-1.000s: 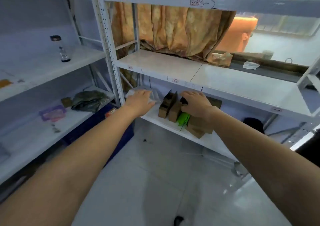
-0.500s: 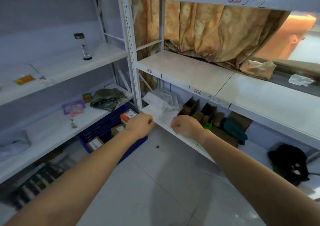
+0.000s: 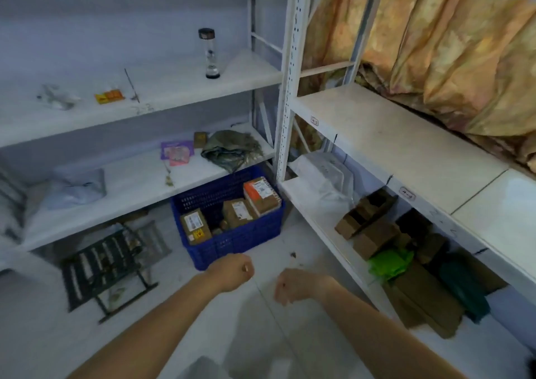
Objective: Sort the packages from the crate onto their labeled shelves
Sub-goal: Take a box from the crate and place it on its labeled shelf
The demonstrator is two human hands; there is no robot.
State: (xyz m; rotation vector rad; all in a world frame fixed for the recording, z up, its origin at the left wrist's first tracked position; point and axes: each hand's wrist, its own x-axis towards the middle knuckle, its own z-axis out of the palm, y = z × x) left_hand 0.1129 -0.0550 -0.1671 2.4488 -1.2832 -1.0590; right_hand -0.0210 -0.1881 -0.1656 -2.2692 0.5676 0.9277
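Low in the middle of the frame two bare forearms reach forward over the pale floor (image 3: 179, 300). The left hand (image 3: 232, 272) is drawn into a fist, fingers tucked together against the palm and holding nothing. Just to its right, apart from it, the right hand (image 3: 298, 284) has its fingers curled downward and together, also holding nothing.

Just beyond the left hand, a blue crate (image 3: 232, 246) stands on the floor at the centre of the frame. The packages are inside it: a cardboard box with a white label (image 3: 195, 225) at its left, a second labelled brown box (image 3: 239, 212) in the middle, and an orange-topped box (image 3: 261, 194) leaning at the right. To the crate's left, a black folding rack (image 3: 107, 265) lies on the floor.

At lower right, the bottom shelf (image 3: 316, 213) of the right-hand unit carries brown cardboard boxes (image 3: 365, 222), a bright green bag (image 3: 390, 262) and a dark teal item (image 3: 461, 288). Farther back along that shelf sits a clear plastic bag (image 3: 324, 175).

At middle left, the lower board of the left-hand unit (image 3: 139, 184) holds a grey mailer bag (image 3: 77, 187), a purple packet (image 3: 177, 152), a small brown box (image 3: 200, 139) and a crumpled olive bag (image 3: 229, 152).

Higher up, the board above (image 3: 174, 88) bears an upright clear bottle with a dark cap (image 3: 210, 54), a yellow-orange packet (image 3: 110, 96) and a scrap of clear wrapping (image 3: 55, 97). On the right, the wide cream shelf (image 3: 391, 146) has small label tags (image 3: 314, 121) on its front edge, too blurred to read. An orange curtain (image 3: 435, 45) hangs behind it at upper right.
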